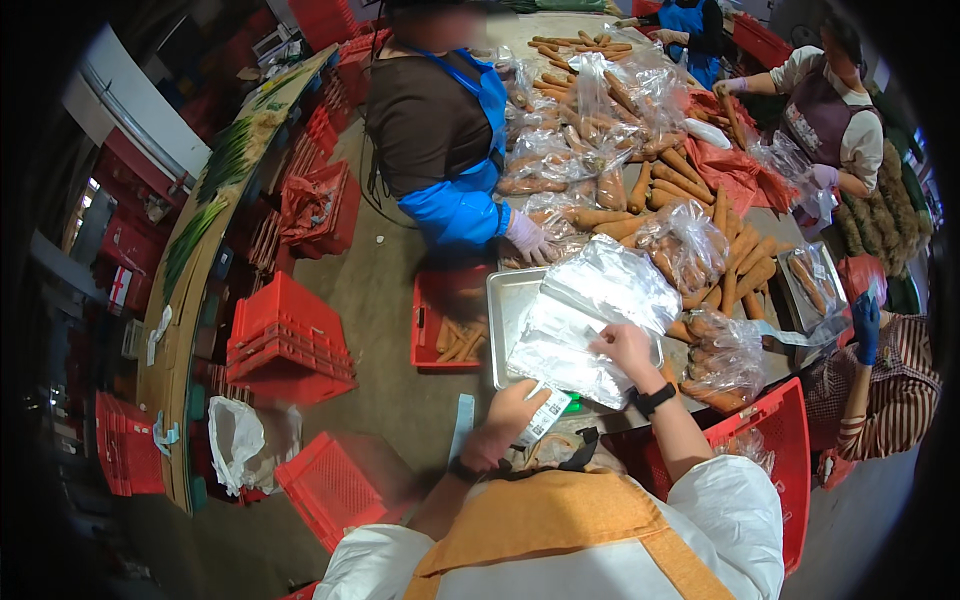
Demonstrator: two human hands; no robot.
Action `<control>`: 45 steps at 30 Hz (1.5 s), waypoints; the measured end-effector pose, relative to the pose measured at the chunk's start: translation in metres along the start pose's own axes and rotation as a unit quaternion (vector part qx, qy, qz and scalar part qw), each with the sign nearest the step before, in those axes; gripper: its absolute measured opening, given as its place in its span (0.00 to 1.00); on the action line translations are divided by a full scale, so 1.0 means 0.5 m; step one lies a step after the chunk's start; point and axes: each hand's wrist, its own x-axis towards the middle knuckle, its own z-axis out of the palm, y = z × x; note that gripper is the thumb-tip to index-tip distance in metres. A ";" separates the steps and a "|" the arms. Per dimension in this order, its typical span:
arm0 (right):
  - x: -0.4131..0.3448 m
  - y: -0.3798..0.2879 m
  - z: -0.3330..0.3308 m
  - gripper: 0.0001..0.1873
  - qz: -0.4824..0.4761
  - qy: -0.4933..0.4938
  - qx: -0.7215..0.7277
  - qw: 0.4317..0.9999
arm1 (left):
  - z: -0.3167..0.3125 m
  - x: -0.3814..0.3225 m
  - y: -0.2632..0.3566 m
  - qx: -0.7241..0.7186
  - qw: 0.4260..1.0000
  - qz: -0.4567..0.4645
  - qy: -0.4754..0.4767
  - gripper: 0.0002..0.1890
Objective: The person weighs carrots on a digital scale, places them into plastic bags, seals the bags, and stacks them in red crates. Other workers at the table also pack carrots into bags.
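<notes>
My left hand (511,416) grips a strip of white printed labels (547,414) near the front of my apron. My right hand (628,351), with a dark band on its wrist, is over a stack of shiny clear plastic bags (611,289). Its fingertips are pinched at the stack's surface; whether a label is between them is too small to tell. The bags lie across a shallow metal tray (495,330) and overhang its right side. Something green (574,402) shows under the stack's front edge. Bagged carrots (682,251) rest just beyond the bags.
Loose carrots (679,180) and filled bags cover the table further back. Co-workers stand around it; one gloved hand (529,238) is close to the tray's far left. Red crates (289,341) are stacked on the left floor. A large red crate (787,457) is at my right.
</notes>
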 end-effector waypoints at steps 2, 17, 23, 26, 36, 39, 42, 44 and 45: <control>-0.001 0.020 -0.010 0.27 -0.039 0.038 -0.163 0.985 | 0.001 -0.005 -0.003 0.025 0.998 0.038 0.038 0.12; -0.013 0.073 0.008 0.30 0.042 0.022 -0.171 0.984 | -0.016 -0.030 0.017 -0.027 0.990 0.130 0.048 0.07; -0.041 0.080 0.032 0.16 -0.114 -0.074 -0.045 0.990 | -0.020 -0.029 0.000 -0.011 0.989 0.111 0.097 0.08; -0.033 0.099 0.039 0.09 0.075 -0.017 0.289 0.954 | -0.020 -0.029 -0.004 -0.019 0.989 0.106 0.097 0.09; 0.142 0.188 -0.171 0.10 0.182 0.097 0.454 0.867 | -0.013 -0.022 -0.022 0.019 0.986 0.141 0.088 0.07; 0.200 0.195 -0.231 0.09 0.145 0.087 0.456 0.874 | -0.016 -0.023 -0.022 0.029 0.988 0.126 0.084 0.07; 0.230 0.185 -0.280 0.08 0.138 0.078 0.445 0.882 | -0.015 -0.028 -0.021 0.002 0.987 0.133 0.089 0.08; 0.241 0.169 -0.308 0.08 0.125 0.084 0.477 0.866 | -0.017 -0.029 -0.021 -0.018 0.989 0.122 0.081 0.07; 0.242 0.159 -0.319 0.08 0.119 0.084 0.476 0.867 | -0.018 -0.030 -0.022 -0.006 0.987 0.133 0.084 0.07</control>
